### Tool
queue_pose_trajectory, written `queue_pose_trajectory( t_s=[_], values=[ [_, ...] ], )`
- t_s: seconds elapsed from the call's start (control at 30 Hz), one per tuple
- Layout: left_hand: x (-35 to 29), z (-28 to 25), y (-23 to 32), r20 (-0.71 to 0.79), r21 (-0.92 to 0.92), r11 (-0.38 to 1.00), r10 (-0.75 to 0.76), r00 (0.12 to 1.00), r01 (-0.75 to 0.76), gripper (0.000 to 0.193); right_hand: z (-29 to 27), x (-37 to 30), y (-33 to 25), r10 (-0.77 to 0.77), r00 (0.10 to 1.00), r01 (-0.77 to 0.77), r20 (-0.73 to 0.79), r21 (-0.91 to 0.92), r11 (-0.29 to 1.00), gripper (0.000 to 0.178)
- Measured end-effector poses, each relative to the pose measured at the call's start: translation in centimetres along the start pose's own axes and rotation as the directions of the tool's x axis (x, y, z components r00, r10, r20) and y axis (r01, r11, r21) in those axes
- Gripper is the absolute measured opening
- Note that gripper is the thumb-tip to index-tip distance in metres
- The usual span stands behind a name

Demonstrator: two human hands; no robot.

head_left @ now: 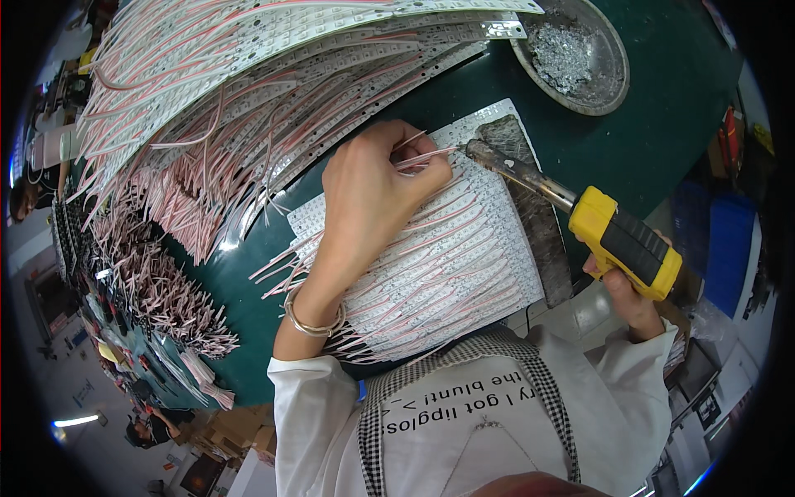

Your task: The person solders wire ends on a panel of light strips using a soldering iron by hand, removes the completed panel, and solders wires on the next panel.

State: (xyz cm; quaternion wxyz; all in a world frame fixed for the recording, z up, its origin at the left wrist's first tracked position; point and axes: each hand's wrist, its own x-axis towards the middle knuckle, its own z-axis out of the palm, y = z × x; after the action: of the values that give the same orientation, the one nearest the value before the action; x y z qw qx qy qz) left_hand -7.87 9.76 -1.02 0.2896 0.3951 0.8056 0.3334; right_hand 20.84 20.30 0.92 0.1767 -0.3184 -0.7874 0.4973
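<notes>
Now, a pinched wire (440, 153) in one hand, a soldering gun (598, 219) in the other

And there's the left hand (377, 178), poised over the upper part of the white strip panel (447, 257), thumb and forefinger pressed together on that red-and-white wire, its far end pointing toward the panel's upper right. Across on the other side, the right hand (631, 300) has its fingers curled around the yellow-and-black handle, partly hidden behind it. The barrel slants up and leftward, bringing the dark tip just beside the wire's end (whether the two actually touch, I cannot tell from up here!).

The panel itself lies at a slant on the green table (654, 149), right in front of the person, row upon row of thin wires trailing out to its left. Along its right edge runs a dark metal bar (538, 224), the barrel crossing above the upper portion.

Look to the top: a round metal dish (611, 81) with silvery scraps in it, right by the corner of a big stack of wired strips (273, 50). Down the left, a thick heap of wires (161, 290), with small pale bundles (204, 377) below. Bangles (310, 327) circle the left wrist, a checked apron (556, 398) covers a white top, and far off at lower left, another person (156, 429) comes into view.
</notes>
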Motion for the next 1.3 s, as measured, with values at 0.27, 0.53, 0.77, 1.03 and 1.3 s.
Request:
queue_pose_trajectory(
  t_s=[0.27, 0.53, 0.77, 1.03, 1.3],
  values=[
    [-0.1, 0.1, 0.4, -0.011, 0.0, 0.999, -0.047, 0.999, 0.047, 0.022, 0.1, 0.1, 0.1, -0.02, 1.0, 0.02, 0.007, -0.04, 0.999, 0.05],
    [-0.2, 0.1, 0.5, -0.025, 0.021, 1.0, -0.012, 1.0, 0.013, 0.024, 0.4, -5.2, 1.0, 0.124, 0.983, -0.072, -0.137, 0.33, 0.941, 0.056],
    [0.2, 0.0, -0.7, -0.038, -0.003, 0.992, 0.124, 0.992, -0.124, 0.029, 2.0, -8.2, 1.0, 0.179, 0.906, 0.018, -0.383, 0.458, 0.889, 0.05],
    [0.5, -0.2, -0.9, -0.014, 0.086, 0.993, 0.087, 0.996, -0.086, 0.033, 1.3, -6.4, -0.1, 0.03, 0.963, 0.069, -0.267, 0.354, 0.933, 0.041],
    [0.1, 0.4, -1.1, -0.051, 0.031, 0.997, 0.073, 0.996, -0.072, 0.036, 1.8, -0.5, -1.3, 0.045, 0.989, -0.009, -0.144, 0.241, 0.971, 0.033]
  ],
)
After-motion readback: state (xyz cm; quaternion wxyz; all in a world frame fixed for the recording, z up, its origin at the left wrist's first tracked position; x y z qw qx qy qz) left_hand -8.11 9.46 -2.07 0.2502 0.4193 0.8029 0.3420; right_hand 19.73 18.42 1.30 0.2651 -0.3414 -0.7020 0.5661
